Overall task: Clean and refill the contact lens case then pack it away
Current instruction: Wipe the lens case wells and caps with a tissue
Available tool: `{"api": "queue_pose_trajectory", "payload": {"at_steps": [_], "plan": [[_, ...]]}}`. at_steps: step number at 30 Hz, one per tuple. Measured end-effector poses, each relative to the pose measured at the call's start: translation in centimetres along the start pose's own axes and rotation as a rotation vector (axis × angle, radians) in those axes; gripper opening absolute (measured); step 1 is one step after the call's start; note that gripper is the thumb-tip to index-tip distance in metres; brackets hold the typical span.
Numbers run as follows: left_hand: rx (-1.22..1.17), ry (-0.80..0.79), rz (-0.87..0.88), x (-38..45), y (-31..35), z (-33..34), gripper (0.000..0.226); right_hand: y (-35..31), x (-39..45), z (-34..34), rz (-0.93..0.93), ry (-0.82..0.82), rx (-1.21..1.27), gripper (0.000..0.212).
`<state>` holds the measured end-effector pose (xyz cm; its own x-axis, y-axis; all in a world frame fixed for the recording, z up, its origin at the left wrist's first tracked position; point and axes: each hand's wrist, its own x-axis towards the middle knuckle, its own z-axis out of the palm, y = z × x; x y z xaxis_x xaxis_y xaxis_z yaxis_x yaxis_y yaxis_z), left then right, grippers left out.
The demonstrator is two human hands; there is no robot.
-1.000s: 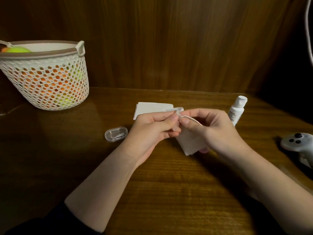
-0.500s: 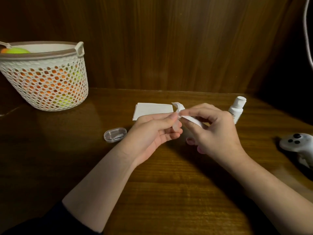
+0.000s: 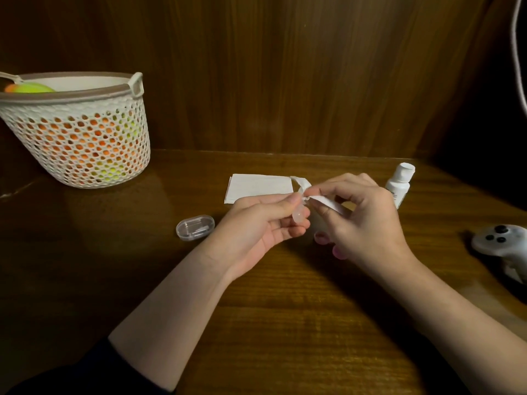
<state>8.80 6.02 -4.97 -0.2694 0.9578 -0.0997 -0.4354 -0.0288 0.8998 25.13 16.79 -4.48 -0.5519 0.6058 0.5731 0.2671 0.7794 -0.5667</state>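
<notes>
A: How many hands are in the frame, and what is each doing?

B: Two, meeting just right of centre. The left hand lies palm up with its fingers curled, and a small translucent piece, which looks like part of the contact lens case, sits against its fingertips under the thumb. The right hand pinches a strip of white tissue between thumb and forefinger, and the strip's twisted end touches the top of that piece.

A: Is that the whole case?

B: I cannot tell; it is small and partly hidden by fingers. One clear plastic box lies flat on the table, left of centre, just beside the left wrist and apart from both hands.

A: What else is on the table, counted?

B: One folded white paper napkin lies flat just beyond the left hand, in the middle of the frame. One small white bottle stands behind the right hand, at right of centre, leaning slightly. One white perforated basket stands at the upper left, with orange and yellow-green things showing through its holes and over its rim; their number cannot be counted. One white game controller lies at the right edge.

A: Anything more?

B: One pale cord hangs down the upper right corner, and one dark sleeve shows at the lower left.
</notes>
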Motion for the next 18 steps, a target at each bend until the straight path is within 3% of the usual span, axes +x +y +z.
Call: {"api": "queue_pose_trajectory", "payload": {"at_steps": [3, 5, 9, 14, 18], "plan": [[0.030, 0.013, 0.019, -0.04, -0.06, -0.07, 0.031, -0.29, -0.23, 0.12, 0.174, -0.057, 0.323, 0.016], [0.049, 0.029, 0.035, -0.04, -0.09, -0.10, 0.032, -0.46, -0.33, -0.16, 0.241, -0.122, 0.413, 0.013], [0.047, 0.051, 0.040, -0.01, -0.02, -0.06, 0.032, -0.41, 0.12, -0.72, 0.243, -0.197, 0.354, 0.015], [0.042, 0.014, 0.033, 0.07, -0.09, 0.06, 0.043, -0.48, 0.23, -0.60, 0.040, -0.069, -0.047, 0.029], [0.045, 0.003, 0.041, 0.16, -0.16, -0.01, 0.042, -0.27, -0.21, 0.11, 0.104, -0.026, 0.136, 0.019]]}}
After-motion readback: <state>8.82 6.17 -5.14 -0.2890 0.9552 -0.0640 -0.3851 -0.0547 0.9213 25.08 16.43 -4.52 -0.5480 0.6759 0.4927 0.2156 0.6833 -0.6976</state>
